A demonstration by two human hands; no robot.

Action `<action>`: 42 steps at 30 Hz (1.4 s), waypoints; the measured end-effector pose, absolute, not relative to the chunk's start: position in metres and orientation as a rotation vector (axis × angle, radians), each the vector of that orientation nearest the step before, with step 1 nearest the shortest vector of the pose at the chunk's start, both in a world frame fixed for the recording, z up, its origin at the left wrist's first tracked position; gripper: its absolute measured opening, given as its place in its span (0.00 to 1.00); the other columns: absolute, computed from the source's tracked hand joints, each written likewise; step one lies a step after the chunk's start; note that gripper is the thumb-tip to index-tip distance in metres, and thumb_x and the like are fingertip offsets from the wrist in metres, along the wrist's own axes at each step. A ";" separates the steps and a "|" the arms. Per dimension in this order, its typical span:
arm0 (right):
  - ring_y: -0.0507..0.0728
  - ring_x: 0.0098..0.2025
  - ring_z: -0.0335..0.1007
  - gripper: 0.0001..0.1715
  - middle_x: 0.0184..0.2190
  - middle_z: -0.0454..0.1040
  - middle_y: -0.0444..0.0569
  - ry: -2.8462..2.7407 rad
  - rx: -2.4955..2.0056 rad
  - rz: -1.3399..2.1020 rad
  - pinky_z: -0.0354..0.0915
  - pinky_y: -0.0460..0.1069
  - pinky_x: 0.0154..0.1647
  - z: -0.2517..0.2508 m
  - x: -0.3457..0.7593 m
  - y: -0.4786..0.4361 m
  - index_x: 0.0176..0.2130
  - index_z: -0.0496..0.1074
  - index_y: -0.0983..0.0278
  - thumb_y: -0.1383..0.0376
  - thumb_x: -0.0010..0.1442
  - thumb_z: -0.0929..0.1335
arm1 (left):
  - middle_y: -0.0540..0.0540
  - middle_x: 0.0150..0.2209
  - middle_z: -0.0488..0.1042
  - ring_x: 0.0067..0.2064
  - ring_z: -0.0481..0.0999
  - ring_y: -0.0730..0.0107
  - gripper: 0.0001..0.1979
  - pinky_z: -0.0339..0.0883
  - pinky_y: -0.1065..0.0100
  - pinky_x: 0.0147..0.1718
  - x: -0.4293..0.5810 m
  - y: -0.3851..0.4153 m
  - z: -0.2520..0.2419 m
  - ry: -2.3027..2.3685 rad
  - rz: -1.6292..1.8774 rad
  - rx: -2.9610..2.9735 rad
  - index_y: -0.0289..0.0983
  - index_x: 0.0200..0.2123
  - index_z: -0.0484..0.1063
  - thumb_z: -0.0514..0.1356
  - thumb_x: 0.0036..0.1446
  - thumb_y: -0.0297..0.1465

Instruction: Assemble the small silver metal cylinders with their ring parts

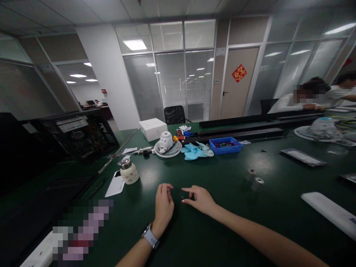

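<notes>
Over the dark green tabletop (pixel 178 237), my two hands face each other with a small gap between them. My left hand (pixel 164 203), with a watch (pixel 150 235) at its wrist, has its fingers curled together. Whatever lies inside them, if anything, is hidden. My right hand (pixel 200 199) holds its index finger and thumb apart in a C shape, with nothing gripped. A tiny speck (pixel 183 197) shows between those two fingertips, too small to name. The nearest larger thing is a cream lidded jar (pixel 129 175) to the left, beside a white phone-like slab (pixel 115 185).
Behind my hands are a white fan part (pixel 167 144), blue fan blades (pixel 193 151), a blue tray (pixel 226 145) of small parts and a white box (pixel 152 129). Two metal cylinders (pixel 258 183) stand right. An opened computer case (pixel 78 135) is left. People (pixel 299 98) sit far right.
</notes>
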State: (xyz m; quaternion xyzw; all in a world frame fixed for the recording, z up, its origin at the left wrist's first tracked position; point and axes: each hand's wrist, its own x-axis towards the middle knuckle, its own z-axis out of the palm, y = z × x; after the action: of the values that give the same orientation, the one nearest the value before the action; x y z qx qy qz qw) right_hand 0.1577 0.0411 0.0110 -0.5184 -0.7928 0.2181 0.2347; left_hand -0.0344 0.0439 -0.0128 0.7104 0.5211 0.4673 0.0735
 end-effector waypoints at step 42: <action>0.70 0.51 0.70 0.52 0.50 0.74 0.61 -1.366 -2.217 0.058 0.66 0.61 0.47 0.033 0.397 0.051 0.60 0.62 0.67 0.37 0.48 0.64 | 0.44 0.42 0.66 0.37 0.72 0.66 0.15 0.71 0.63 0.34 -0.035 0.042 -0.015 1.544 1.258 2.165 0.39 0.40 0.68 0.49 0.52 0.19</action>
State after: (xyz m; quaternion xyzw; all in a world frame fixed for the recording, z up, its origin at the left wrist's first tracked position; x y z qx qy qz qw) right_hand 0.3970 0.0514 0.0329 -0.8206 -0.5058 0.0217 0.2653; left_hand -0.0345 0.0417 -0.0146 0.7322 0.5223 0.4256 0.0999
